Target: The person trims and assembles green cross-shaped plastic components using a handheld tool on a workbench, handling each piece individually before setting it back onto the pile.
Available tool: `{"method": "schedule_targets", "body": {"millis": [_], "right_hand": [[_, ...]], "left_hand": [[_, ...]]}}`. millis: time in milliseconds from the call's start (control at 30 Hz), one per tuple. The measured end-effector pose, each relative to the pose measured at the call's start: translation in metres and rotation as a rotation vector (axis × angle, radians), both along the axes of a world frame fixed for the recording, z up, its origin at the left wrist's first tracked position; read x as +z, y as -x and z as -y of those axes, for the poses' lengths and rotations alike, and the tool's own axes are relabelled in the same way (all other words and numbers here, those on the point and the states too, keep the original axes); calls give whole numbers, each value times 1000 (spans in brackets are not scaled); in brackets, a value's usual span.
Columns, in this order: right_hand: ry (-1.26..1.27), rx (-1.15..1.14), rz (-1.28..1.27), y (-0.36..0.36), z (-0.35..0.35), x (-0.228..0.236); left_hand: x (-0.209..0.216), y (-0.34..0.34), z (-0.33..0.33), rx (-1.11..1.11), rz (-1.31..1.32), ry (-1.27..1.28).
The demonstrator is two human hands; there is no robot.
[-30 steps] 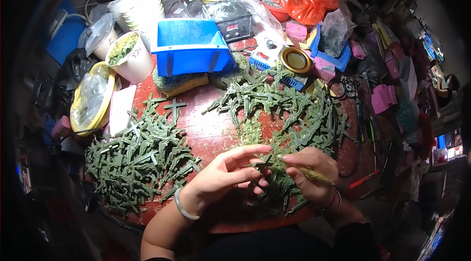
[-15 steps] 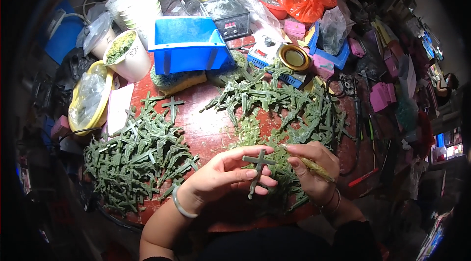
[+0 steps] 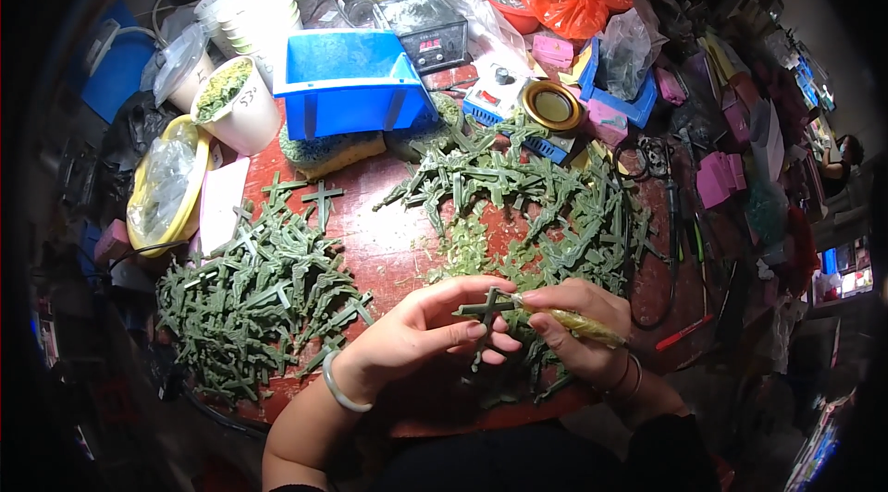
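My left hand [image 3: 407,337] pinches a small dark green cross [image 3: 488,311] between thumb and fingers, above the near part of the table. In my right hand [image 3: 597,355] is a slim tool with a yellowish wrapped handle [image 3: 587,326]. Its tip end is at the right arm of the cross; the tip itself is too small to make out. To the left lies a heap of green crosses [image 3: 264,307]. Another heap of green pieces [image 3: 592,224], some of them figure-shaped, spreads behind and to the right of my hands. Pale green shavings [image 3: 462,247] lie between the heaps.
Behind the heaps stand a blue bin [image 3: 351,104], a white tub of green bits [image 3: 236,104], a control box [image 3: 425,34] and a round brass-rimmed pot [image 3: 552,107]. A yellow basin [image 3: 199,173] sits left. Cables, pliers and a red pen-like tool [image 3: 684,333] lie right on the red table [image 3: 370,238].
My right hand has moved slightly left, bringing the tool to the cross. The cross has been turned a little in my left hand. Both heaps look the same.
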State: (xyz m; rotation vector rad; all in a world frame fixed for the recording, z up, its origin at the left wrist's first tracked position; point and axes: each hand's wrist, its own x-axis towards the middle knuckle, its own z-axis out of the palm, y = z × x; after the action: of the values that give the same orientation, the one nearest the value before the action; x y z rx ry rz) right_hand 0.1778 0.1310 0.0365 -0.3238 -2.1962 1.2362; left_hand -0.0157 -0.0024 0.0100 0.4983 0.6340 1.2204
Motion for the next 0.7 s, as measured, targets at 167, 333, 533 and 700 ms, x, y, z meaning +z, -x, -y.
{"method": "schedule_targets", "body": {"millis": [167,333,533,700], "right_hand": [[176,-9,22,-2,-2,-5],[634,7,28,-4,-2,-5],[623,-23,54,-6,-1,-4],[222,-91,73,-4,0,-8]], "left_hand": [[0,-1,0,-1,13,34],[-1,-1,2,-4,34,38],[-1,1,-1,-9,22,61],[1,0,-1,4,14,69]]}}
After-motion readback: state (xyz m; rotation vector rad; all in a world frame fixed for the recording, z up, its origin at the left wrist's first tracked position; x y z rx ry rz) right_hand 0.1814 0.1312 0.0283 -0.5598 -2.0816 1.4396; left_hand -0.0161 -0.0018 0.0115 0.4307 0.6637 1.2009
